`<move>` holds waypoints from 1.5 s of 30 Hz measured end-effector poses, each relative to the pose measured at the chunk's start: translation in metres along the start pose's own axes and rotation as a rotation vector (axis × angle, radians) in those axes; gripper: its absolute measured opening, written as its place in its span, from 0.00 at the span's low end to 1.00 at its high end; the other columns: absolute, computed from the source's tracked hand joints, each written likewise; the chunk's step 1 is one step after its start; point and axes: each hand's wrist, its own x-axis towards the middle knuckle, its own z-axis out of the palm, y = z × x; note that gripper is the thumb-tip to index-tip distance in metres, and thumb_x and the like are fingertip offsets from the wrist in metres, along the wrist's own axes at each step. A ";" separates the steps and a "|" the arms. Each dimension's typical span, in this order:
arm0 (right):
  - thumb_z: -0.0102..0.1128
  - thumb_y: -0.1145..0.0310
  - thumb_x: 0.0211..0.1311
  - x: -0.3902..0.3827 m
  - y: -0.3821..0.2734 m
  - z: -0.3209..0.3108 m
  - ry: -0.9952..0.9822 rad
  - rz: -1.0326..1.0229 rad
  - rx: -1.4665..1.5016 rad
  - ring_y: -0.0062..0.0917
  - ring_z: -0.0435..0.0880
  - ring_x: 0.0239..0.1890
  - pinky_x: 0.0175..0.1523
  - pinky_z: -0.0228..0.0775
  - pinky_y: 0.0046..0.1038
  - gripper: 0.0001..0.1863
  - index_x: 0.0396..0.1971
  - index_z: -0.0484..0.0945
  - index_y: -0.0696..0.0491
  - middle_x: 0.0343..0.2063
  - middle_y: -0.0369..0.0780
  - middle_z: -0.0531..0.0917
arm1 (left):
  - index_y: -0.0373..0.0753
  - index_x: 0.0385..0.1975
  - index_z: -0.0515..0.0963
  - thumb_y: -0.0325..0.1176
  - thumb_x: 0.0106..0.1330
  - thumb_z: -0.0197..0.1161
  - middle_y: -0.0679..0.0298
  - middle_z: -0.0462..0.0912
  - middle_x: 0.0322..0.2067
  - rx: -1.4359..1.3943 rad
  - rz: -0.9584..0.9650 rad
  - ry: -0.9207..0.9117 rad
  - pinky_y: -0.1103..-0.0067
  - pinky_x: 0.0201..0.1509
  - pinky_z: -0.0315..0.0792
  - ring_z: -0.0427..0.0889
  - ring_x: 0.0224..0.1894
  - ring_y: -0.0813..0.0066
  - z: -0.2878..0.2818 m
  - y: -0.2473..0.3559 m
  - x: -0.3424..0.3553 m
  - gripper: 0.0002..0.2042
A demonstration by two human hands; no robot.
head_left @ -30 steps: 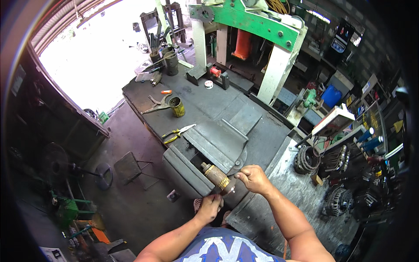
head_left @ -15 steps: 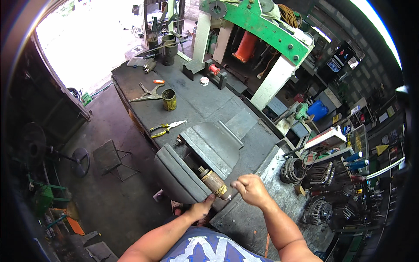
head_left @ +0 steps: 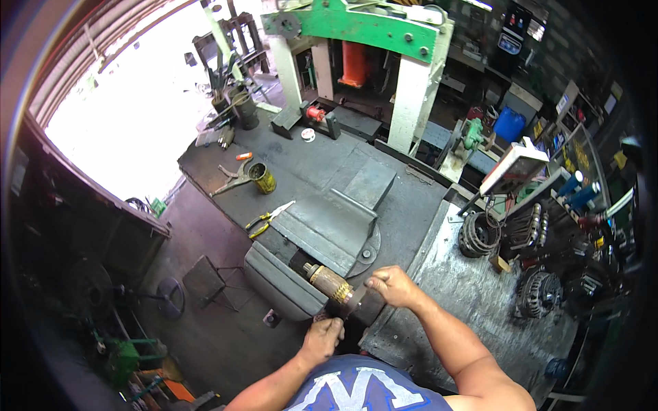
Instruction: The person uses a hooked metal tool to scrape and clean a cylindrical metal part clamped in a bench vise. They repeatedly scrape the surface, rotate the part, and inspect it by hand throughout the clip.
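Note:
A motor armature (head_left: pixel 330 284), with a brown wound body and a yellowish band, lies between the grey jaws of a bench vise (head_left: pixel 284 281). Its toothed shaft end points away to the far left. My left hand (head_left: pixel 322 340) is closed just below the near end of the armature. Up and to the right of that end, my right hand (head_left: pixel 392 285) is closed with the thumb on top. A brownish band shows at the near end between the two hands; what the fingers pinch is too small to make out.
Yellow-handled pliers (head_left: pixel 269 219), an open yellow can (head_left: pixel 262 178), locking pliers (head_left: pixel 232 181) and a solder spool (head_left: pixel 308 135) lie on the dark bench. A green-and-white press frame (head_left: pixel 356 31) stands behind. Metal motor parts (head_left: pixel 538 291) crowd the right-hand bench.
The view has shifted, so the bench sits differently. My left hand has come off the vise jaw to below the armature's near end. My right hand stays closed up and right of that end.

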 end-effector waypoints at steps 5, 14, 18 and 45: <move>0.67 0.58 0.78 0.002 0.017 0.007 0.055 -0.152 -0.189 0.49 0.82 0.28 0.37 0.73 0.46 0.21 0.27 0.82 0.58 0.24 0.53 0.80 | 0.38 0.27 0.79 0.52 0.88 0.51 0.71 0.75 0.20 -0.150 0.119 0.113 0.75 0.30 0.69 0.73 0.24 0.81 -0.001 0.007 -0.006 0.28; 0.67 0.57 0.78 0.001 0.017 0.015 0.048 -0.058 -0.085 0.51 0.81 0.29 0.39 0.74 0.47 0.22 0.27 0.81 0.60 0.25 0.54 0.81 | 0.38 0.28 0.80 0.51 0.88 0.54 0.74 0.75 0.20 -0.189 0.027 0.123 0.78 0.28 0.66 0.73 0.24 0.84 0.002 0.017 -0.010 0.27; 0.67 0.57 0.77 -0.002 0.010 0.010 -0.043 -0.275 -0.138 0.51 0.84 0.31 0.38 0.76 0.45 0.20 0.30 0.85 0.58 0.27 0.53 0.83 | 0.39 0.27 0.79 0.57 0.87 0.54 0.70 0.74 0.20 -0.142 0.014 0.190 0.77 0.28 0.63 0.70 0.23 0.82 0.006 0.016 -0.005 0.29; 0.64 0.57 0.81 0.013 0.008 0.002 -0.067 0.045 -0.234 0.51 0.81 0.29 0.37 0.73 0.44 0.22 0.31 0.83 0.61 0.26 0.54 0.83 | 0.42 0.27 0.76 0.50 0.89 0.52 0.74 0.72 0.22 -0.417 0.074 0.026 0.78 0.29 0.62 0.68 0.24 0.84 0.015 -0.003 0.020 0.25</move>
